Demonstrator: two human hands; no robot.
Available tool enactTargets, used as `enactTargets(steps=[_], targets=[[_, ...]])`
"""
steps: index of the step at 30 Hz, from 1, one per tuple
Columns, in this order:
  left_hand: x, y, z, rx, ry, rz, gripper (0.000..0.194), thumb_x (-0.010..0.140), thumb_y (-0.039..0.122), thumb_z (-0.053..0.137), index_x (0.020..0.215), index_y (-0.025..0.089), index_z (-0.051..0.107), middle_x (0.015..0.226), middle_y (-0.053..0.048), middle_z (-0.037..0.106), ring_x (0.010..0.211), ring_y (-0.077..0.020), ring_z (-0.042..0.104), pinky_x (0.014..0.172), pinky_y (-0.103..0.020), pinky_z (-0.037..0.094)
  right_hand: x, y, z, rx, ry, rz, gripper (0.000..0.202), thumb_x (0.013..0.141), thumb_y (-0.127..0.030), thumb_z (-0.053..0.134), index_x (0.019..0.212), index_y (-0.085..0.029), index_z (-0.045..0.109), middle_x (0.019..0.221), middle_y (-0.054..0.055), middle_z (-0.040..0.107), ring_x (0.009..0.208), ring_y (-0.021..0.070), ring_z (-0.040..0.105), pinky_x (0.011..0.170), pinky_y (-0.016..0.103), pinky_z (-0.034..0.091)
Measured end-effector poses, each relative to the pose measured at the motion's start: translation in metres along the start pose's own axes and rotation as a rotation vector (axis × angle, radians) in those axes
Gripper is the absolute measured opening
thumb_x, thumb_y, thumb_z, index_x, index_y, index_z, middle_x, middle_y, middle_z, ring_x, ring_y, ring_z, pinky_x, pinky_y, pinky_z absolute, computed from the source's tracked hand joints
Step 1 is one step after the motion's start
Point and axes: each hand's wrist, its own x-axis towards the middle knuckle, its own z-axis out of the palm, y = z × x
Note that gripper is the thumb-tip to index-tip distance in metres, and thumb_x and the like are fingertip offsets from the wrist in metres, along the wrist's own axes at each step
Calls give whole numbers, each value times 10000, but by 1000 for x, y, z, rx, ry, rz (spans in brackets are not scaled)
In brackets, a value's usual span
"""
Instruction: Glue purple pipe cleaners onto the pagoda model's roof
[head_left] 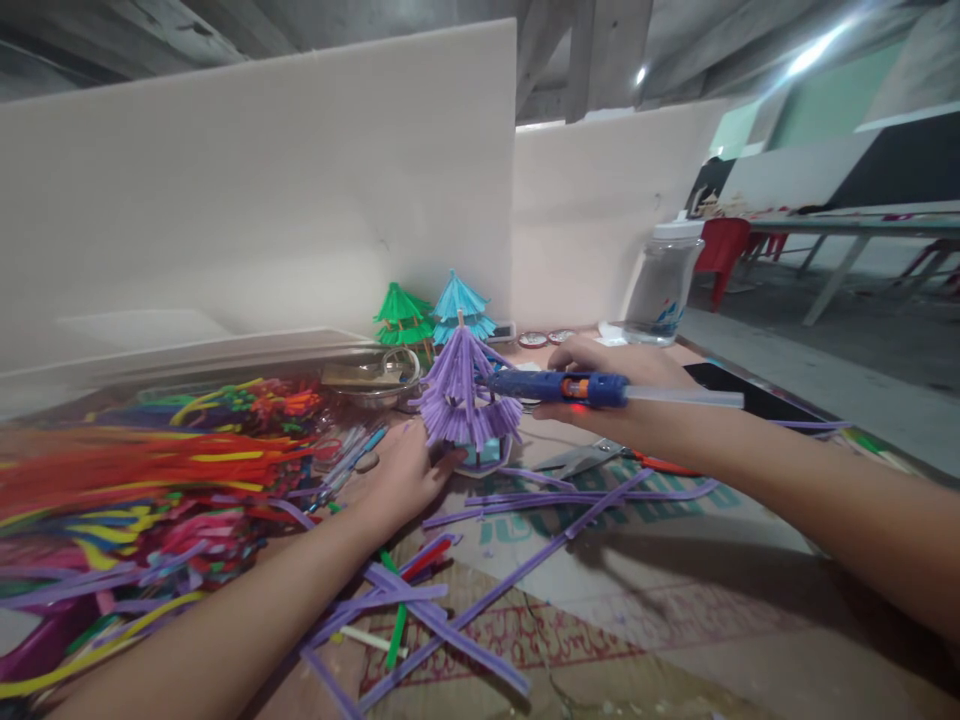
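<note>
A small tower [469,400] with a two-tiered roof of purple strips stands upright at the middle of the table. My left hand [409,465] is at its lower left, with fingers closed against the base. On the right, my right hand [607,385] is wrapped round a blue glue gun [559,387], whose tip meets the right side of the upper roof. A clear glue stick [686,397] sticks out of the gun's back end. Purple strips [525,497] lie in front of the tower.
Bundles of coloured strips [150,460] cover the left. Behind stand a green model [403,318] and a blue model [459,300]. Scissors [592,457] lie under my right forearm. A clear bottle [664,280] is at the back right, before a white partition [600,210].
</note>
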Motion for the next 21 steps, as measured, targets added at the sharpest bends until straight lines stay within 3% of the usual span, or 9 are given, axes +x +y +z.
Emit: enactTargets(steps=[10, 21], targets=[[1, 0, 0, 84, 1, 55, 355, 910, 414, 583, 1176, 179, 610, 1150, -136, 682, 1101, -315, 633, 974, -438, 498, -1, 2, 1, -5, 54, -5, 319, 807, -541, 697, 959, -267, 637, 769, -19, 704, 658, 173, 648, 556, 262, 398], [0, 2, -2, 78, -30, 25, 373, 920, 426, 555, 1177, 161, 610, 1167, -138, 676, 1120, -299, 625, 991, -438, 489, -1, 2, 0, -5, 20, -35, 312, 826, -541, 676, 969, -267, 635, 775, -21, 699, 644, 166, 629, 557, 261, 386]])
